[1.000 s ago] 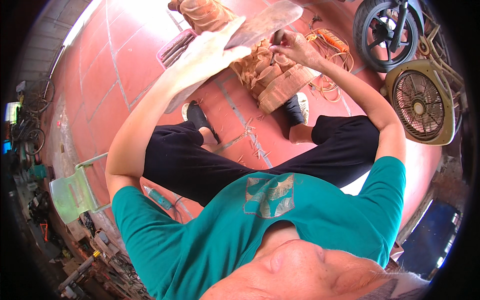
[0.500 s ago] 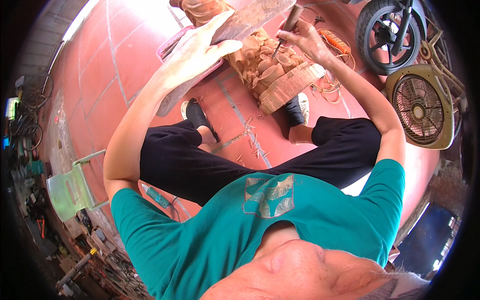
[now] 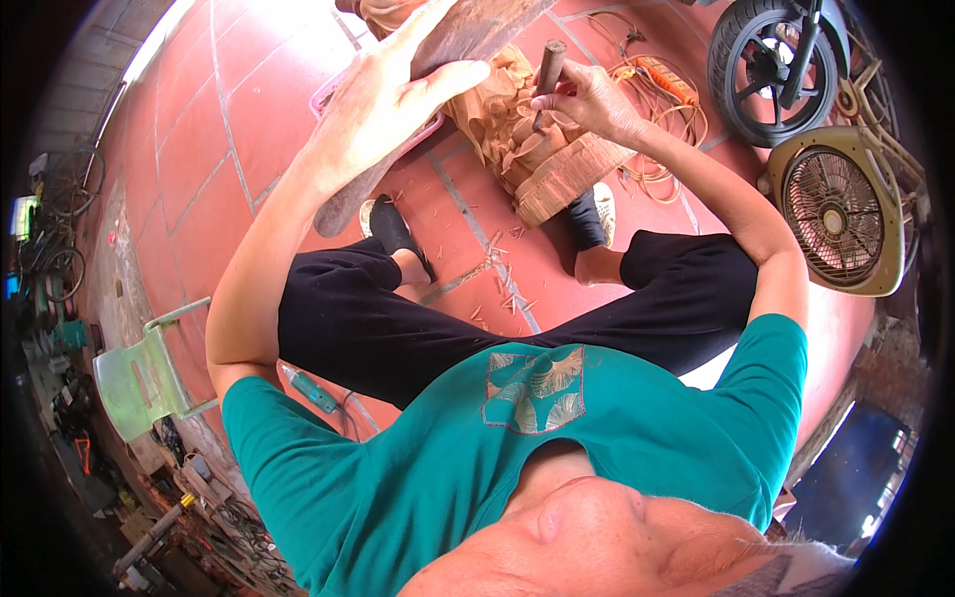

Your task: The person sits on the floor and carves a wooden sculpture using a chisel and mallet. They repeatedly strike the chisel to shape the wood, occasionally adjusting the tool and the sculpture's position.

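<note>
Wooden mallet (image 3: 438,99), gripped in the left hand (image 3: 383,99), has risen higher. The right hand (image 3: 587,95), fingers clamped on the chisel (image 3: 545,80), keeps it against the carving (image 3: 542,149).

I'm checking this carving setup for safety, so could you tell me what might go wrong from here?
The left hand holds a flat wooden mallet raised above the chisel gripped by the right hand; a glancing blow could strike those fingers. The carved wood block seems steadied only by the feet, so it may shift. Wood chips could make the tiles slippery.
</note>
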`<state>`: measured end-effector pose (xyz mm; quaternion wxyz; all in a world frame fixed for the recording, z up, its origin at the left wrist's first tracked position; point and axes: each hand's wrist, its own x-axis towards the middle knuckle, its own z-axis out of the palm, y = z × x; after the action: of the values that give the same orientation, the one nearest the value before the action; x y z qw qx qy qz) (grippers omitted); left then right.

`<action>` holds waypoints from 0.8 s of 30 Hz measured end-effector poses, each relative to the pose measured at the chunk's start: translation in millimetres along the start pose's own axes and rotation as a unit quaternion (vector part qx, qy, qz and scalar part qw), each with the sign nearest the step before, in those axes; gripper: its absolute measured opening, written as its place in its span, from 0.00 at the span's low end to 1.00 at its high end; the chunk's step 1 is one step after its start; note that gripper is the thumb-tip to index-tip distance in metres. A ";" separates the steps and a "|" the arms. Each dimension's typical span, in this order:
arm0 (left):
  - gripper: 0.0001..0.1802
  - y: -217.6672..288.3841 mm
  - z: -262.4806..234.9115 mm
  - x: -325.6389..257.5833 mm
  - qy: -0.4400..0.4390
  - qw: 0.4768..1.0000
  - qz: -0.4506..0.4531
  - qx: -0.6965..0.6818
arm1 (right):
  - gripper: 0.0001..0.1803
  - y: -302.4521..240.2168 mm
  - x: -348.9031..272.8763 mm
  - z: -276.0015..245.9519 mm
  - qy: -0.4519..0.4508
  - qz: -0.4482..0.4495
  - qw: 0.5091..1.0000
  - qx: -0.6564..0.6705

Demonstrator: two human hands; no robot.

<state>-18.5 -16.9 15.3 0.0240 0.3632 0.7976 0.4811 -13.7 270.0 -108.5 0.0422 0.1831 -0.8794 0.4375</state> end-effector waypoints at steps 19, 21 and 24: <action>0.36 17.6 -2.8 -5.1 0.000 0.999 0.002 0.033 | 0.16 -5.4 -2.6 1.8 -0.008 0.005 1.000 -0.015; 0.37 -5.1 5.3 -9.6 -0.049 0.980 0.012 0.190 | 0.15 -6.0 -1.6 3.2 -0.013 0.009 1.000 -0.008; 0.38 -6.1 5.1 -6.8 -0.091 0.961 -0.033 0.258 | 0.15 -3.0 -2.3 2.1 -0.016 -0.027 0.999 0.010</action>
<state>-14.9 -18.9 5.7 0.0175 0.3723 0.9008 0.2228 -10.3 267.3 -108.1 0.0380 0.2144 -0.8702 0.4419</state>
